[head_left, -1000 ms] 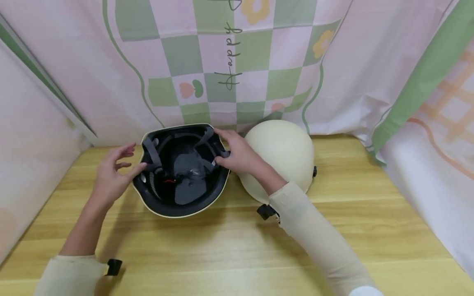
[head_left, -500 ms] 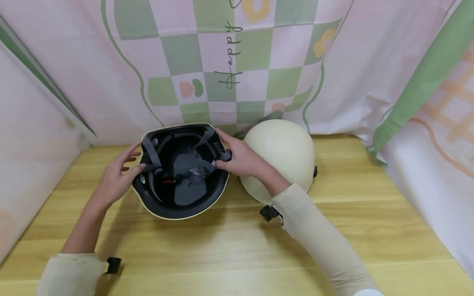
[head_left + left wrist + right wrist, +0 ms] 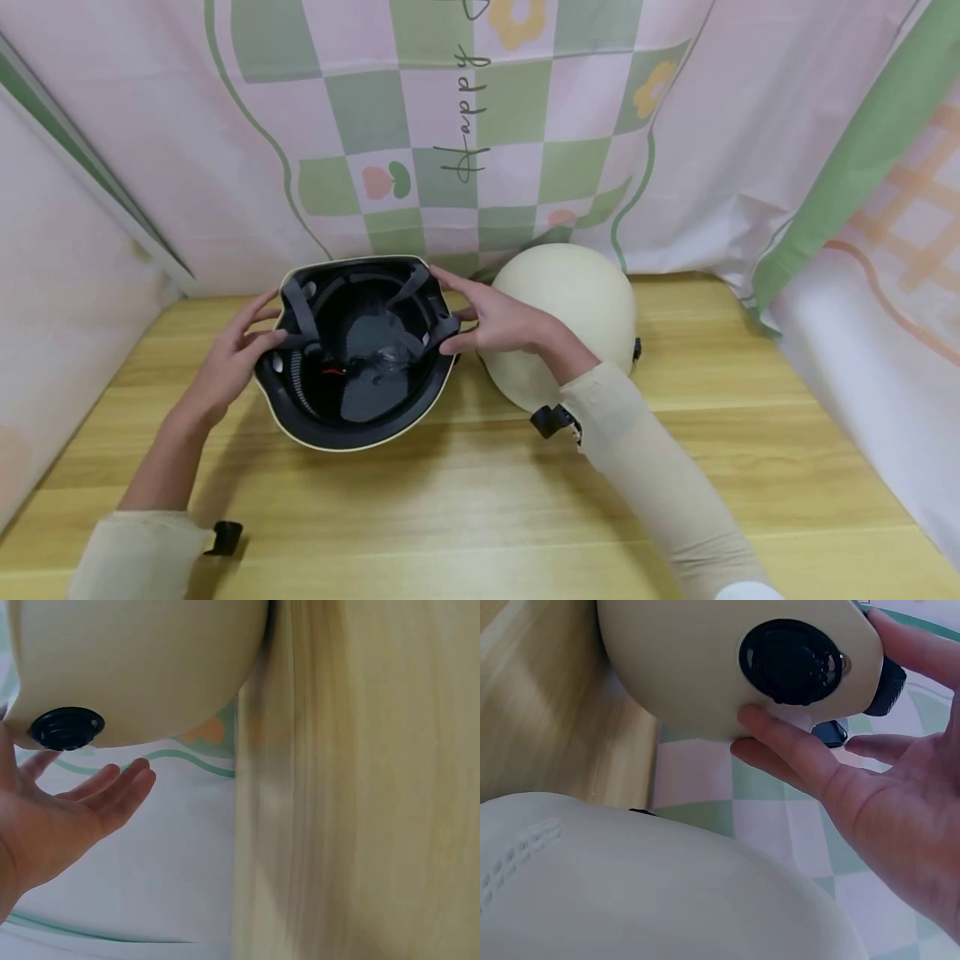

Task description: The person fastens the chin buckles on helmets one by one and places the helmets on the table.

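A cream helmet (image 3: pixel 375 396) lies upside down at the left of centre in the head view, its black lining, grey straps and a small red piece showing. My left hand (image 3: pixel 228 362) holds its left edge, thumb on the rim and fingers outside; in the left wrist view several of its fingers stand clear of the shell. On the opposite edge my right hand (image 3: pixel 506 321) grips the rim with the thumb, and its fingertips touch the shell beneath a black round knob (image 3: pixel 791 661). A second cream helmet (image 3: pixel 566 300) sits dome up behind my right wrist.
Both helmets stand on a wood-grain table (image 3: pixel 450 517). A pink and green checked curtain (image 3: pixel 442 108) hangs right behind them, and a pale cloth (image 3: pixel 67 275) borders the left side. Black wrist devices (image 3: pixel 551 419) stick out from both sleeves.
The upturned helmet has shifted slightly left and towards me, both hands moving with it. The left fingers have closed in from apart to against its edge. The other helmet has stayed put.
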A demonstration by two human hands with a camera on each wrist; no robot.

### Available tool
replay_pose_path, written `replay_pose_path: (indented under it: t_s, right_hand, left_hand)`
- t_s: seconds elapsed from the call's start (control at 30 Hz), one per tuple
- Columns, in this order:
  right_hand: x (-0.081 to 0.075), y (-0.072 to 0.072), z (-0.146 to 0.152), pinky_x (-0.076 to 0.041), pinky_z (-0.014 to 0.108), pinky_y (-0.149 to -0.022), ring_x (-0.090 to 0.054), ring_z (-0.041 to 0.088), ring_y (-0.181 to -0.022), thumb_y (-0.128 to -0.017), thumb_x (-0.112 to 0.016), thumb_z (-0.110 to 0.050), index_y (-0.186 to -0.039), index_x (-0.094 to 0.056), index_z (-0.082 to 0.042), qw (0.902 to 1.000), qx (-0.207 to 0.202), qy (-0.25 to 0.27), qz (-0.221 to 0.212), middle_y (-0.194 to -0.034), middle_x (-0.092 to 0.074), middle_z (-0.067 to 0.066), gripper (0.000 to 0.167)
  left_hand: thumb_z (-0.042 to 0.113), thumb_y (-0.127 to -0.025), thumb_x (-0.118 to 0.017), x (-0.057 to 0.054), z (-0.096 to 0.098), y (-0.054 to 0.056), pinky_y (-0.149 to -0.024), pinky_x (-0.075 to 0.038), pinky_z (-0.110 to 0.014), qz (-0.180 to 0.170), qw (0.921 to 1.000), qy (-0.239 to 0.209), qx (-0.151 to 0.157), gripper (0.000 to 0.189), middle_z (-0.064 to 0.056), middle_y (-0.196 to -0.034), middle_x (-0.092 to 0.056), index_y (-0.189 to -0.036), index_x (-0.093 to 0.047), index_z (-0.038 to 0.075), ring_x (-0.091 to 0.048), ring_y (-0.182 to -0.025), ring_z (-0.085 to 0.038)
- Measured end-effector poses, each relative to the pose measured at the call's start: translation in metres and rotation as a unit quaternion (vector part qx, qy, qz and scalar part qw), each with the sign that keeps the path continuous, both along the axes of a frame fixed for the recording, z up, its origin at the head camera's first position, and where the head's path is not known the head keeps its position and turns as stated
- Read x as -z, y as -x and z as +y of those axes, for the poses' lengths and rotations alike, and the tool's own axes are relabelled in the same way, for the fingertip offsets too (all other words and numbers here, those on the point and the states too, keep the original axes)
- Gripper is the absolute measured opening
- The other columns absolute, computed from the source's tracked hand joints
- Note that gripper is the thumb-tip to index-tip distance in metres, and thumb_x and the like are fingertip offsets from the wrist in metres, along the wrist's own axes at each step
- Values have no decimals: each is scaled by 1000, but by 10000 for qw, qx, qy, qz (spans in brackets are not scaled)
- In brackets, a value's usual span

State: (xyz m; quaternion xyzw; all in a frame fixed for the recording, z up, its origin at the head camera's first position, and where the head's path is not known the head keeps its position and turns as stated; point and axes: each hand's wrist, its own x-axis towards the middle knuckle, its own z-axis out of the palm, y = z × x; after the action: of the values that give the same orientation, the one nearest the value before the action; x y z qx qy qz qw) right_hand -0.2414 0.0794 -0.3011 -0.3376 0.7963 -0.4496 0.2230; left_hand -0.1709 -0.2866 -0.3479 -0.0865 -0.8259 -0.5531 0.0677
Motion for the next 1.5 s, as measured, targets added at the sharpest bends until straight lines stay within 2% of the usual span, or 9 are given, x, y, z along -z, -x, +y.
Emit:
replay_pose_path:
  t_s: [0.17, 0.37, 0.43, 0.53, 0.77, 1.0, 1.13, 1.27, 1.5]
  right_hand:
    - [0, -1, -4, -52, 42, -105, -52, 41, -138, -93, -77, -7, -168, -3, -21, 9999, 14, -98, 67, -170, -16, 15, 106]
    - [5, -1, -5, -52, 43, -105, -56, 39, -133, -91, -79, -6, -168, -2, -17, 9992, -41, -234, 325, -170, -17, 17, 109]
    - [6, -1, -6, -50, 46, -107, -53, 41, -135, -90, -80, -4, -168, -3, -13, 9987, -45, -216, 449, -171, -13, 16, 110]
    - [7, -2, -8, -49, 48, -109, -50, 43, -138, -86, -84, -3, -167, -1, -12, 9978, -91, -227, 622, -173, -5, 13, 116]
    - [8, -2, -11, -51, 45, -107, -53, 45, -134, -81, -89, -4, -168, 3, -17, 9952, -200, -587, 761, -172, -5, 16, 128]
    - [18, 0, -14, -56, 42, -98, -58, 40, -129, -77, -93, -8, -168, 0, -14, 9960, -20, -480, 755, -173, -8, 13, 130]
    - [25, -2, -18, -58, 38, -91, -62, 37, -124, -76, -94, -9, -167, -5, -10, 9960, 203, -363, 787, -172, -13, 14, 128]
    - [32, -7, -23, -59, 35, -88, -64, 37, -120, -75, -94, -9, -167, -8, -8, 9964, 443, -269, 678, -171, -18, 17, 126]
    - [37, -10, -24, -58, 36, -90, -64, 38, -121, -76, -93, -3, -167, -12, -12, 9962, 772, -263, 312, -162, -33, 26, 122]
  left_hand:
    - [17, -109, -53, 0, -4, 3, -83, -51, -12, -142, 9993, -326, -72, 60, -22, -149, -42, -164, -31, 15, -56, -106, 3]
    - [10, -109, -50, 1, -6, 4, -75, -58, -21, -93, 9858, -1582, 559, 50, 3, -130, -53, -156, -44, 25, -66, -99, -5]
    - [7, -109, -48, 0, -5, 3, -75, -58, -21, 51, 9829, -1707, 692, 48, 3, -128, -56, -152, -48, 26, -66, -98, -6]
    - [4, -108, -46, -1, -4, 2, -74, -58, -21, 222, 9811, -1762, 772, 47, 3, -125, -60, -150, -50, 26, -65, -100, -7]
    - [7, -108, -46, -6, 0, 1, -81, -53, -16, 438, 9886, -1276, 662, 52, 5, -131, -56, -158, -44, 23, -57, -110, -8]
    - [27, -110, -40, -9, -1, -1, -95, -41, -17, 231, 9895, -1280, 633, 54, -2, -151, -38, -164, -33, 22, -49, -121, -9]
    - [34, -109, -40, -7, -2, -2, -95, -41, -20, 399, 9791, -1828, 802, 51, 1, -139, -48, -159, -35, 21, -54, -116, -9]
    - [29, -108, -44, -3, -3, -3, -94, -45, -21, 786, 9608, -2439, 1062, 41, 1, -131, -54, -148, -44, 20, -57, -111, -9]
    - [14, -107, -45, 4, -4, -4, -95, -49, -20, 1098, 9408, -2877, 1414, 31, -2, -133, -57, -136, -54, 14, -58, -114, -11]
